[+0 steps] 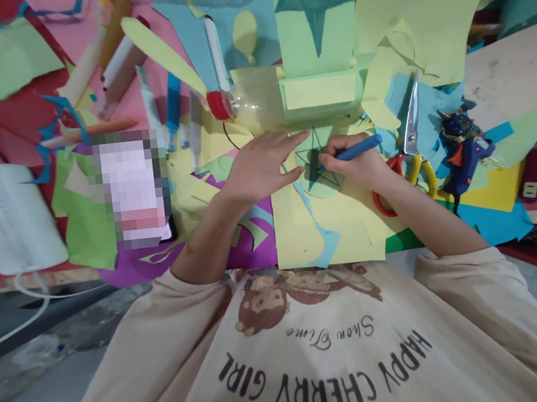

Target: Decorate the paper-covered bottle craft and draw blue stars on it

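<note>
My right hand [353, 159] is closed around a blue marker [361, 147], its tip down on a piece of green paper [328, 185]. A star is outlined in dark lines on that paper, and part of its left side is coloured dark. Fingers apart, my left hand [265, 166] lies flat at the left edge of the same paper. Under both hands is a yellow sheet [301, 239] with a light blue paper scrap [331, 245] on it. Just behind, a clear plastic bottle [255, 100] with a red cap lies on its side.
Scissors [412, 128] with red and yellow handles lie right of my right hand, beside a dark blue glue gun [464, 158]. A phone [133, 189] with a blurred screen lies at left, near a white power bank-like box [13, 215]. Several markers [173, 108] and paper scraps surround them.
</note>
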Motion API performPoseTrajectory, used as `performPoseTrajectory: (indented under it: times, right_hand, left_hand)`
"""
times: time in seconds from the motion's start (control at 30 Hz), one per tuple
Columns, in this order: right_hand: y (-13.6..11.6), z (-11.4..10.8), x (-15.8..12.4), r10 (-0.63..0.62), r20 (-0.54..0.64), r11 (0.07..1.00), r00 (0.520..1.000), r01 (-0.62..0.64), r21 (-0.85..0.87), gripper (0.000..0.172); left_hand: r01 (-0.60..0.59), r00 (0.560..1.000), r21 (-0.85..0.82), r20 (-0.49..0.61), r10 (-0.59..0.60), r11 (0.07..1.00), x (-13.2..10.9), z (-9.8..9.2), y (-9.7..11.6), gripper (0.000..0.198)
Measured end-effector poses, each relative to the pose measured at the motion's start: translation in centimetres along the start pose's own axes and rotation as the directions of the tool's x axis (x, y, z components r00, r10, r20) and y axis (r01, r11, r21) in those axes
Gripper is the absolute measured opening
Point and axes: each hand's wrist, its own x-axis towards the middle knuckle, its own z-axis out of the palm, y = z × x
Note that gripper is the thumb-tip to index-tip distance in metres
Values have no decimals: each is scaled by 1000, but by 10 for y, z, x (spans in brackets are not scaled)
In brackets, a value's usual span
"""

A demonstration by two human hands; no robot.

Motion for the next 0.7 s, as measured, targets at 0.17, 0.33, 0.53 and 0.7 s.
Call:
performPoseTrajectory:
  times: [0.17,0.33,0.53,0.7]
  right_hand:
    - [0,0,-1,-15,9,999,1000,15,-35,35]
    - [0,0,-1,-16,12,1000,1000,16,2,32]
    - [1,-1,-1,-7,41,1000,999,7,5,38]
    - [2,-1,0,-3,-21,1000,1000,3,-8,36]
  left_hand:
    - [1,1000,-8,12,0,1000,0,-1,0,63]
    - [-13,1000,-6,5,13,1000,0,0,-1,63]
    - [-11,1000,0,6,11,1000,0,1,-2,63]
    - [-8,1000,17,12,8,1000,0,0,0,62]
